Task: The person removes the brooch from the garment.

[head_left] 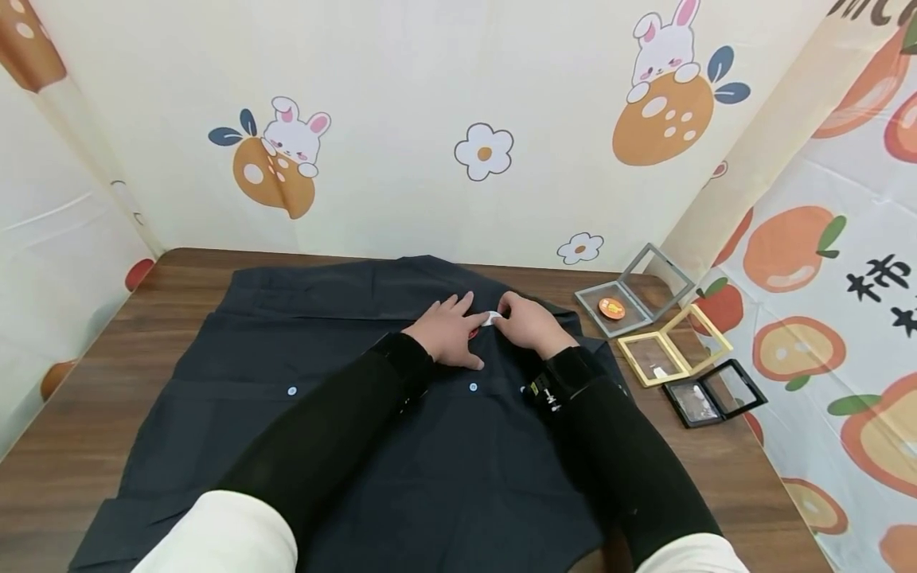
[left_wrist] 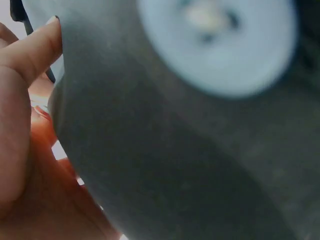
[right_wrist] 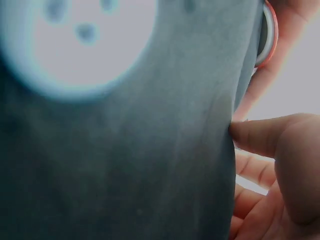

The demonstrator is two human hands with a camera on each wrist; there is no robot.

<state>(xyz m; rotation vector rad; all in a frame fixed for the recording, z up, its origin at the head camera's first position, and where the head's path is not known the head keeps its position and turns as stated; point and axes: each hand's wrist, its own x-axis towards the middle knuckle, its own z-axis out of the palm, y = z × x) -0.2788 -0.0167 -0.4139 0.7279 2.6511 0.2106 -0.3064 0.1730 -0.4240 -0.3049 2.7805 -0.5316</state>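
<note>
A dark navy buttoned garment (head_left: 372, 493) lies spread over the table, with small pale buttons (head_left: 474, 387) showing. My left hand (head_left: 447, 333) rests on it with fingers spread, the index fingertip touching a small white piece (head_left: 491, 318). My right hand (head_left: 532, 325) pinches that piece from the other side, fingers bent. A small red bit (head_left: 473, 334) shows between the left index finger and thumb. In the right wrist view, a rounded red-and-white rim (right_wrist: 272, 35) shows past the garment's edge; most of it is hidden. A blurred button (left_wrist: 220, 55) fills part of the left wrist view.
At the garment's right stand a grey clear-lidded case (head_left: 622, 325) with a round orange badge (head_left: 612, 308), a yellow-framed case (head_left: 669, 350) and a black-framed case (head_left: 723, 390), all with lids raised. Printed cloth walls (head_left: 401, 175) border the wooden table (head_left: 64, 446).
</note>
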